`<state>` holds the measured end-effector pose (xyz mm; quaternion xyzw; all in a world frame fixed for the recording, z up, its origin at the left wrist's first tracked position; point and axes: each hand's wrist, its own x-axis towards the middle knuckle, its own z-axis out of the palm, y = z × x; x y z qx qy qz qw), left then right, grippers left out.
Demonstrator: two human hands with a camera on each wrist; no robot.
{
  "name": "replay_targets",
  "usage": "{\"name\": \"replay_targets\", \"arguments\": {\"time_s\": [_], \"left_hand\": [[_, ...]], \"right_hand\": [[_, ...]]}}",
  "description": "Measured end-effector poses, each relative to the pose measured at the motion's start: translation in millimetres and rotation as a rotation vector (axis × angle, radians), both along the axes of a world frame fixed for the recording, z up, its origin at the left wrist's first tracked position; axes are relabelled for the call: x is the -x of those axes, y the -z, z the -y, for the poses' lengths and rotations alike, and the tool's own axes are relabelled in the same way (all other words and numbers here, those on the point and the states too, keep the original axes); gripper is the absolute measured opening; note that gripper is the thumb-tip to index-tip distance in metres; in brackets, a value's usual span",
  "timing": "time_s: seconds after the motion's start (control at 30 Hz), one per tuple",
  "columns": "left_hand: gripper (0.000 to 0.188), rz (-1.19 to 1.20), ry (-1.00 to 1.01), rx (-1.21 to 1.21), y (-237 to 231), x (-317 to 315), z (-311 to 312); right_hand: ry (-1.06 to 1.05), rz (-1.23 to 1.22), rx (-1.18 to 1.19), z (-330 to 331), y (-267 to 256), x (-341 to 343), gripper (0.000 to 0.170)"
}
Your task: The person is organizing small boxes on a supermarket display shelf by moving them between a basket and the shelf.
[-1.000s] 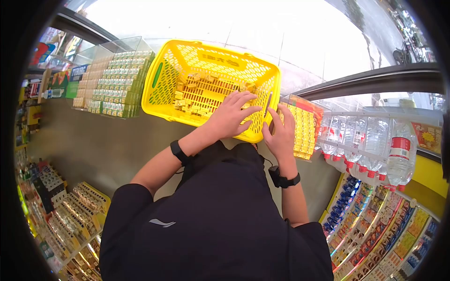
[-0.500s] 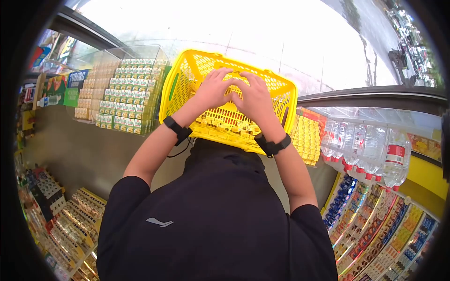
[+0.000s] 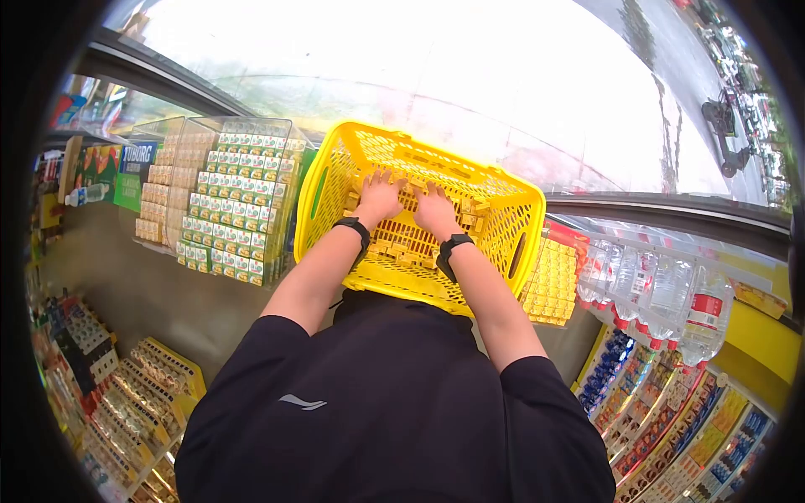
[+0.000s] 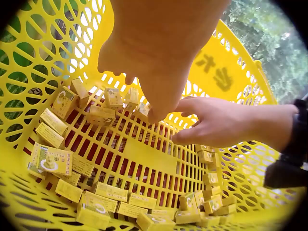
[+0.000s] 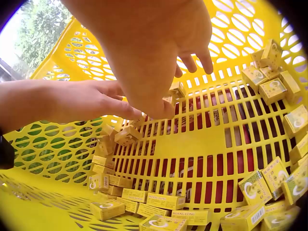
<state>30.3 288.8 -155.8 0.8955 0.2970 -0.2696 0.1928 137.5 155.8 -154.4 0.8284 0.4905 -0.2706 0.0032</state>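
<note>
Both hands reach down inside a yellow perforated basket [image 3: 524,268], where small yellow boxes lie around the slatted bottom. The left hand [image 3: 381,198] is at the far left part, fingers spread and bent downward; in the left wrist view the same hand [image 4: 149,72] hangs over a few boxes [image 4: 101,115], its fingertips partly hidden. The right hand [image 3: 436,211] is close beside it, fingers extended; in the right wrist view this hand [image 5: 154,62] has its thumb near a box [image 5: 177,90]. No box is plainly gripped by either hand.
Stacked small cartons [image 3: 235,193] stand left of the basket, yellow packs [image 3: 549,281] right of it, with large water bottles [image 3: 704,318] beyond. Shelves of goods [image 3: 688,419] fill the lower right, others [image 3: 138,386] the lower left. A window runs behind the basket.
The hands have gone from the basket's right side, over its middle, down into it and slightly apart. In the head view the basket appears lower and farther right.
</note>
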Motion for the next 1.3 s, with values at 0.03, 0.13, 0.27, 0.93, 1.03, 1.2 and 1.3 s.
{"name": "replay_targets", "arguments": {"time_s": [0.03, 0.13, 0.27, 0.93, 1.03, 1.2, 1.3], "left_hand": [[0.078, -0.005, 0.001, 0.004, -2.4, -1.8, -0.5], [0.079, -0.059, -0.001, 0.044, -5.2, -3.7, 0.9], [0.079, -0.064, 0.014, 0.048, -1.2, -5.0, -3.0], [0.089, 0.380, 0.453, 0.421, -122.2, 3.1, 38.5], [0.088, 0.584, 0.557, 0.529, -114.4, 4.9, 48.3], [0.079, 0.804, 0.475, 0.236, -140.0, 6.2, 80.2], [0.060, 0.899, 0.518, 0.166, -146.7, -1.5, 102.2]], "right_hand": [[-0.007, -0.008, 0.018, 2.0, 4.0, -0.1, 0.066], [0.002, -0.004, 0.016, 5.0, 11.8, 0.0, 0.065], [-0.010, -0.004, -0.005, 6.0, 16.5, -2.2, 0.065], [0.309, 0.145, -0.308, 71.5, -115.2, -22.7, 0.042], [0.346, 0.187, -0.374, 103.6, -141.3, -15.7, 0.039], [0.217, 0.288, -0.533, 158.4, -159.0, -7.7, 0.042], [0.175, 0.229, -0.596, 185.7, -164.3, 1.6, 0.041]]}}
